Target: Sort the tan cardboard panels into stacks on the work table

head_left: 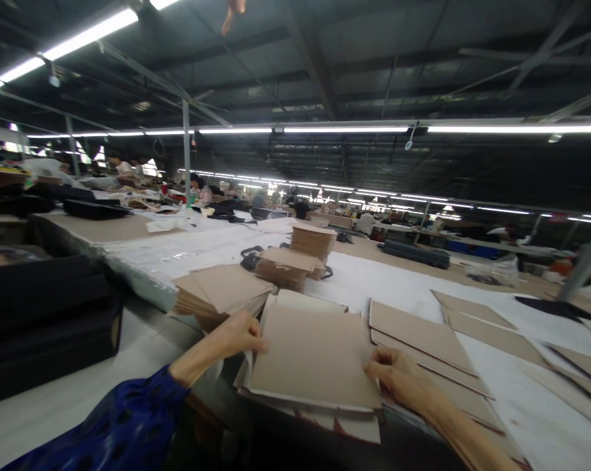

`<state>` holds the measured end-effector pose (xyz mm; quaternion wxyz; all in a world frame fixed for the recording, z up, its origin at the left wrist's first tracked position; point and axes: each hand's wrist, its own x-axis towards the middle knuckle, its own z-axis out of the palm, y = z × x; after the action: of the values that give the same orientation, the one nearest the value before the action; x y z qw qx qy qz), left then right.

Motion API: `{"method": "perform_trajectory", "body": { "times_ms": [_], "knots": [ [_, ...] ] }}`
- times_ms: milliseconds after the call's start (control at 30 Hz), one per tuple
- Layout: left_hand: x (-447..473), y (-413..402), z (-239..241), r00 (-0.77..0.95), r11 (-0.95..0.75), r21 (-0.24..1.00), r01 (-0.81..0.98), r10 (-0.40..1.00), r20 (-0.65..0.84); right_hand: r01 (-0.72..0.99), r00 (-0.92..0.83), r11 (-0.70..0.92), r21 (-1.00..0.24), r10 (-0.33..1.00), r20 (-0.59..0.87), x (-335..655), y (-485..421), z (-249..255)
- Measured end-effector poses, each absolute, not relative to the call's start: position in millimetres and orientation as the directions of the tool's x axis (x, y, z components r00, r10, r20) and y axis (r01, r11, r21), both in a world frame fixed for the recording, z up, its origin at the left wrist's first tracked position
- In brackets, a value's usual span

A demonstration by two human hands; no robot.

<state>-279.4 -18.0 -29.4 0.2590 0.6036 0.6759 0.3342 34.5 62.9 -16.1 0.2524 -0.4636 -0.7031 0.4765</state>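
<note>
Currently both bare hands are at the large tan rectangular cardboard sheet [309,360], which lies on top of a loose pile at the near edge of the long white-covered worktop [368,278]. The left hand [237,335], below a shiny blue sleeve with dark spots [128,412], has its thumb and fingers pinched on the sheet's left edge. The right hand [398,376] has its fingers curled in at the opposite edge, gripping the sheet there (a little blur softens both hands). Pale off-white sheets [307,301] show beyond it, and more layers stick out unevenly below its near edge. Just beside the pile on the left is a fanned stack of tan cardboard [229,288]; farther back stand 2 more tan stacks [312,241], close together, with black looped straps [250,258] beside them. To the right, tan panels with dark edges [417,333] overlap in a slanting row. Large black padded pieces [40,314] occupy the far left, and bright tube lights [345,129] run overhead.
</note>
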Motion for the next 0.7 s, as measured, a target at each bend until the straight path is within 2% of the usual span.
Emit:
{"method": "perform_trajectory", "body": {
  "times_ms": [467,700],
  "knots": [
    [-283.1,-18.5,-23.2,-0.084,0.039,0.783,0.621,0.996,0.016,0.425,-0.461,0.119,-0.897,0.882,-0.101,37.4,68.6,-20.3],
    [-286.4,-18.1,-29.2,-0.127,0.032,0.813,0.582,0.991,0.052,0.410,-0.493,0.163,-0.898,0.868,-0.067,37.9,71.1,-26.0]
  ]
}}
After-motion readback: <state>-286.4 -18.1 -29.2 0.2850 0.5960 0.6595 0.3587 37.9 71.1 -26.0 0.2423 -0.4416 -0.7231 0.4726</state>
